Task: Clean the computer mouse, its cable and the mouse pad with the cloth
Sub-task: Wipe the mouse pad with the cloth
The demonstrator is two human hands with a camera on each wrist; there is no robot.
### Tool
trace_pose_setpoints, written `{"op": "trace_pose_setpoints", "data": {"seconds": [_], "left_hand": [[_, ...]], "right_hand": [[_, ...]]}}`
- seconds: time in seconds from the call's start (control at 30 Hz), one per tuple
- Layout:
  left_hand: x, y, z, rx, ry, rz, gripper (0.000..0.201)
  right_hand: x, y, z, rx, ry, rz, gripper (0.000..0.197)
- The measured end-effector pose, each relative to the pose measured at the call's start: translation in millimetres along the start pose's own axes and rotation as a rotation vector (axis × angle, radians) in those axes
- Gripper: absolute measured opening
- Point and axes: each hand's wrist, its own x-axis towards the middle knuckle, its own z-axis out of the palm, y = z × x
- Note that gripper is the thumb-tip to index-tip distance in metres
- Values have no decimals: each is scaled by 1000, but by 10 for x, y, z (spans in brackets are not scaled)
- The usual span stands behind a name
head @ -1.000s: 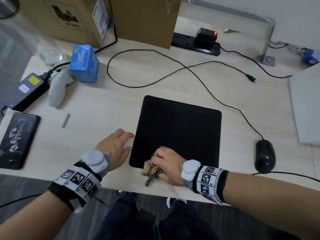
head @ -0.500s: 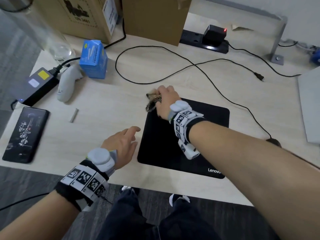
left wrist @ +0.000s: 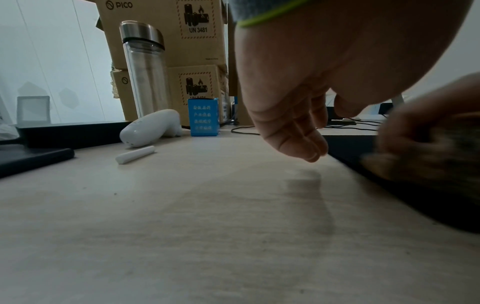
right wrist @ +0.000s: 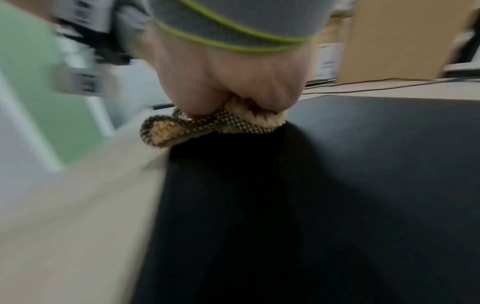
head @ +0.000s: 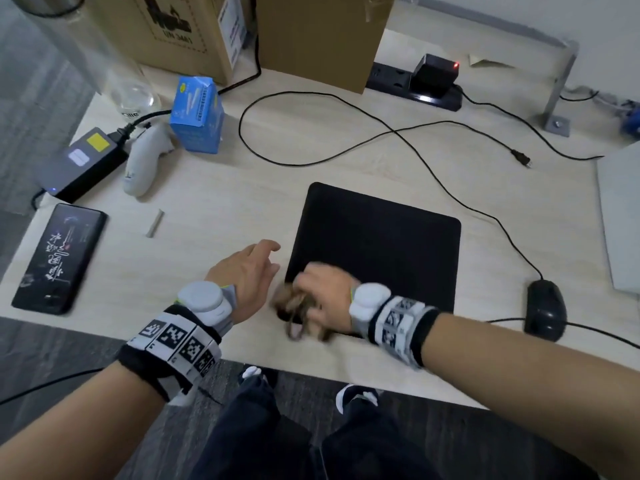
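Observation:
A black mouse pad (head: 381, 244) lies flat on the light wood desk (head: 214, 209). My right hand (head: 323, 296) grips a bunched tan and dark-checked cloth (head: 294, 306) at the pad's near left corner; the cloth (right wrist: 207, 125) is pressed onto the pad (right wrist: 337, 185) and blurred by motion. My left hand (head: 247, 271) rests on the desk just left of the pad, with its fingers (left wrist: 306, 144) loosely extended and holding nothing. The black mouse (head: 545, 311) sits right of the pad near the desk's front edge. Its thin cable (head: 398, 133) loops across the far desk.
A black phone (head: 57, 259), a power adapter (head: 83, 161), a white controller (head: 143, 161), a blue carton (head: 197, 114) and a small grey stick (head: 154, 223) lie at the left. Cardboard boxes (head: 311, 32) and a power strip (head: 415, 86) stand at the back. A glass bottle (left wrist: 144, 67) stands far left.
My right hand has swept the cloth from the pad's far left corner back to its near left corner. The left hand has stayed beside the pad.

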Motion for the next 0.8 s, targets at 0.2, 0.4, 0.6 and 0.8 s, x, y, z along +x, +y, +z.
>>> {"op": "trace_pose_setpoints", "data": {"seconds": [0.2,0.4,0.6,0.8], "left_hand": [[122,236,68,28,-82,-3,41],[482,435,29,36,-91,-109,52],[765,552,4,-3,-120,-295,65],[945,545,56,-127,-122,-491,53]], "right_hand": [[172,677,-705,96,249,665,41],[-309,793,-1058,182,436,957,46],[-1152,946,-1037,453,515,1157,37],[-1480,989,-750,422,475,1280,52]]}}
